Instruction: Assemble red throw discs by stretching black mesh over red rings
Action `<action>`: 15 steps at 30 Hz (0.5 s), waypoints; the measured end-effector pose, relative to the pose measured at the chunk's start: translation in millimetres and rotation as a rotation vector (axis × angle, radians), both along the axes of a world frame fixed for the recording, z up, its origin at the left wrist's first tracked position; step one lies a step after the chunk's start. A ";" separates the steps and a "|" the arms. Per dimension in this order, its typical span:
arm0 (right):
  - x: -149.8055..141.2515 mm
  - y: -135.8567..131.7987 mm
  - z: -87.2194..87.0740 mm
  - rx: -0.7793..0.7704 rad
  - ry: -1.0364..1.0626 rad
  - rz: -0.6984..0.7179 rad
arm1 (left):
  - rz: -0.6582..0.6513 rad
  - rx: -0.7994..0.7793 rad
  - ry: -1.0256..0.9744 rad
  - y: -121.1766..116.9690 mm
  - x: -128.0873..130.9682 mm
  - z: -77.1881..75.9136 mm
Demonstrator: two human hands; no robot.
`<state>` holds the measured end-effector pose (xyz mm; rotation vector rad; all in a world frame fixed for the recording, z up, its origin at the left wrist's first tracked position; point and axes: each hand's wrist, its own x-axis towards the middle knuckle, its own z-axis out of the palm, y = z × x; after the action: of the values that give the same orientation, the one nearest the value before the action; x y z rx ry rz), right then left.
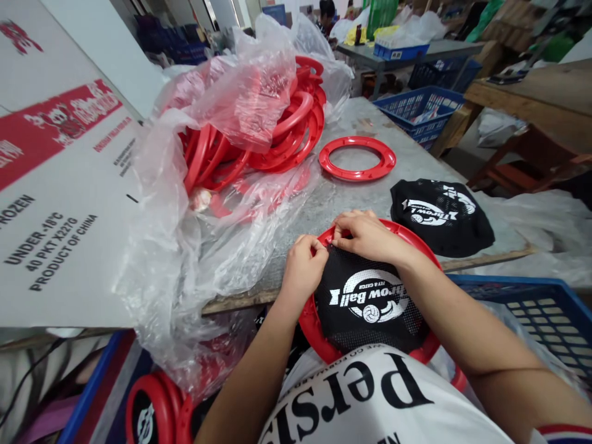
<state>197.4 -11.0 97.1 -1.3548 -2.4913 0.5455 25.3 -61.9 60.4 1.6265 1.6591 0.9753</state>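
A red plastic ring [324, 345] rests against my chest at the table's near edge, with a black mesh net [370, 305] printed with a white ball logo stretched over it. My left hand [303, 271] pinches the net's top edge against the ring's rim. Right beside it, my right hand [367, 234] is closed on the same edge, fingertips touching the rim. Both hands meet at the ring's far side.
A clear plastic bag [222, 185] full of red rings lies at left. A lone red ring [357, 158] and a pile of black nets [439, 213] are on the grey table [351, 197]. A white carton [60, 185] stands left; blue crates [531, 308] sit below.
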 end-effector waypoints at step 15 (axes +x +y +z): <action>13.2 -12.3 -7.0 0.108 -0.037 -0.035 | -0.060 0.042 -0.010 -8.7 8.9 -3.8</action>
<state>210.6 -23.3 90.1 -1.3767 -2.4815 0.3756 34.2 -70.7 56.5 1.6863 1.5834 0.9932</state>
